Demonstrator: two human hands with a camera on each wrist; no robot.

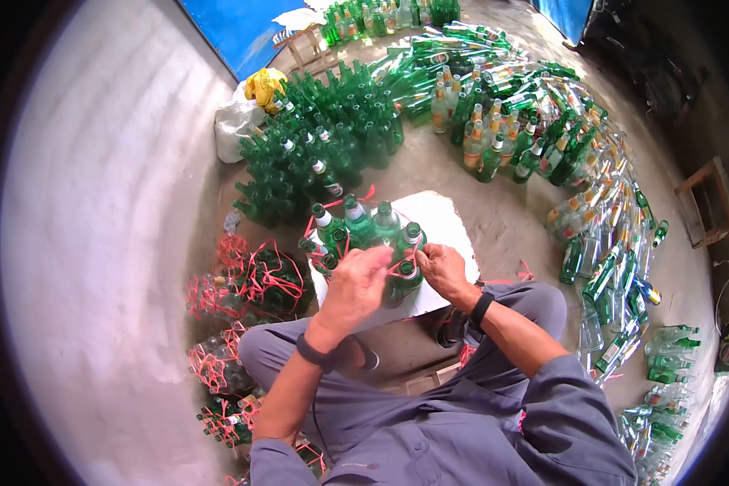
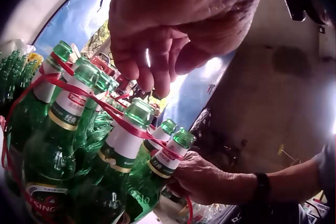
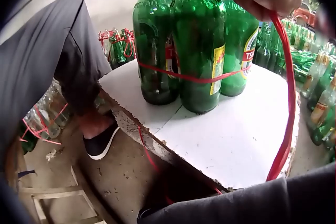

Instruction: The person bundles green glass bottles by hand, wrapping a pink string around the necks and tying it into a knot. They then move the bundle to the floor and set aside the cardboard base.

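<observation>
Several green glass bottles (image 1: 330, 228) stand in a tight cluster on a white board (image 3: 231, 140). Red plastic twine (image 3: 287, 87) loops around their necks and, lower down, around their bodies. My left hand (image 1: 355, 285) hovers over the near side of the cluster. In the left wrist view its fingers (image 2: 146, 79) hang loosely curled above the bottle tops, holding nothing. At the right side of the bunch, my right hand (image 1: 445, 269) grips the red twine beside a bottle neck. From that hand the strand hangs down to the board's edge.
Many upright green bottles (image 1: 356, 113) crowd the far left, near a yellow bag (image 1: 265, 87). Bottles lying on their sides (image 1: 543, 77) curve around the right. Bundles tied in red twine (image 1: 271, 279) sit by the left wall. A wooden frame (image 1: 706, 202) stands at the far right.
</observation>
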